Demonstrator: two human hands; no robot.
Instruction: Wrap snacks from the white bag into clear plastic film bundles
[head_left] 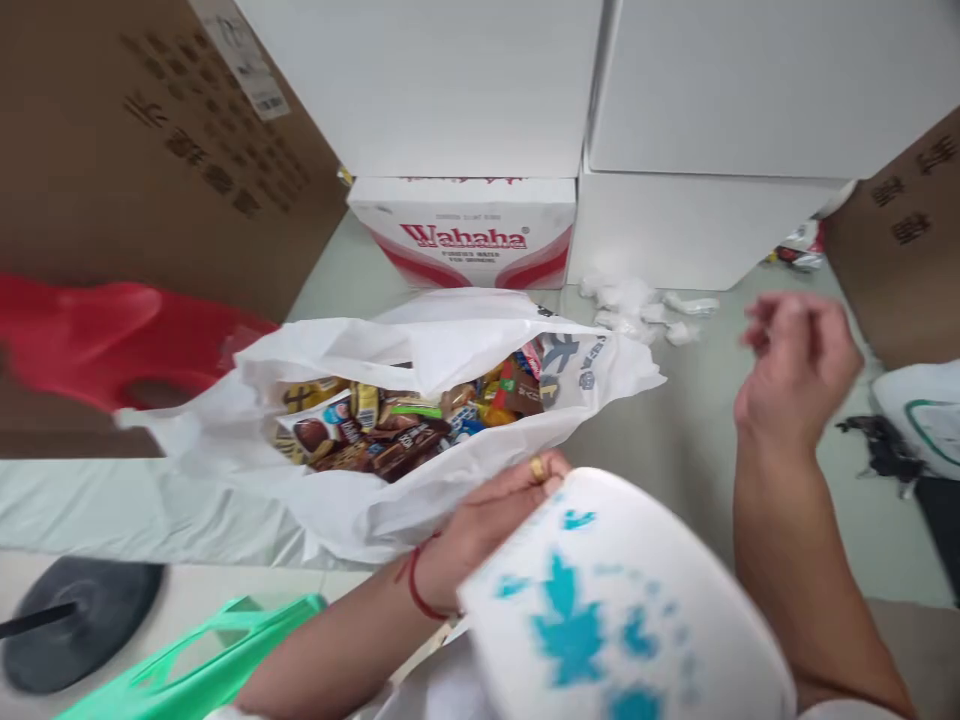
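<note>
My left hand (pixel 517 485) wears a ring and grips the rim of a white paper bucket (pixel 675 560) printed with blue leaves, tilted close to my body. Just beyond that hand stands a white plastic bag (pixel 360 505), its mouth spread wide. Inside lie many small wrapped snacks (pixel 405 430) in brown, yellow, red and blue packaging. Off to the right, my right hand (pixel 799 365) is raised above the floor, slightly blurred. Its fingers are loosely bent and apart, with nothing visible in them. The bucket's inside is hidden from view.
A Wahaha carton (pixel 465 235) sits behind the bag against white boxes (pixel 420 80). Brown cartons (pixel 285 230) flank both sides. Red plastic (pixel 135 335) lies left, a green plastic piece (pixel 217 650) lower left. Crumpled white bits (pixel 630 300) lie on the floor.
</note>
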